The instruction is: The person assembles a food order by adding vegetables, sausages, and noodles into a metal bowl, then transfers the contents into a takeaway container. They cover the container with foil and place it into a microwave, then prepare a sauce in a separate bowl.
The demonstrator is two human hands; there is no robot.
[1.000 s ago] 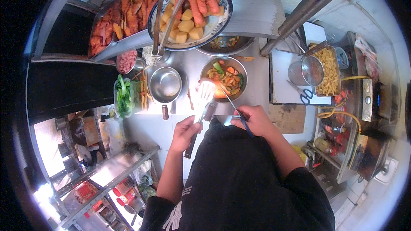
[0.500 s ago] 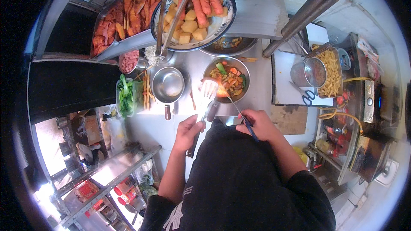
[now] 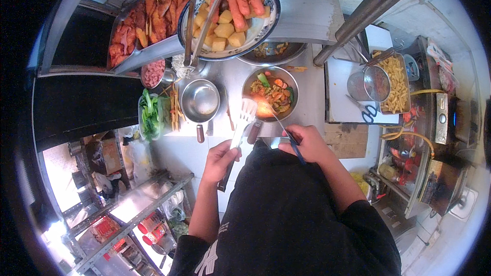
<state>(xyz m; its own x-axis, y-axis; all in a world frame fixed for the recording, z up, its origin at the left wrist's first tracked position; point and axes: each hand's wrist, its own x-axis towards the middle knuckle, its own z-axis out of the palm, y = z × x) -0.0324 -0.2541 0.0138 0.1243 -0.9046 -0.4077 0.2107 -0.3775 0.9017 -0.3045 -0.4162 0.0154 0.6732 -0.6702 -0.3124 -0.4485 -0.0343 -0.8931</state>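
Observation:
My left hand (image 3: 221, 158) is closed round a slotted turner (image 3: 247, 111) with a pale head and a dark handle. The turner's head hangs by the near left rim of a steel saucepan (image 3: 245, 83) with a brown handle. In that pan lies mixed food (image 3: 279, 92) with green leaves and orange-red slices. My right hand (image 3: 306, 143) grips a thin metal utensil (image 3: 292, 145) with a blue handle. Its shaft reaches to the pan's near side, where an orange patch shows; I cannot make out the utensil's end.
Left of the pan stands another saucepan (image 3: 200, 101), beside a container of green vegetables (image 3: 149, 115). A shelf above holds a plate (image 3: 266, 25) of sausages and potato chunks with tongs (image 3: 209, 20). Scissors (image 3: 367, 112), a strainer (image 3: 376, 84) and a tray of yellow pieces (image 3: 396, 84) are at right.
My left hand and the turner have shifted slightly left and down. The right hand has lowered slightly and keeps its grip on the blue-handled utensil.

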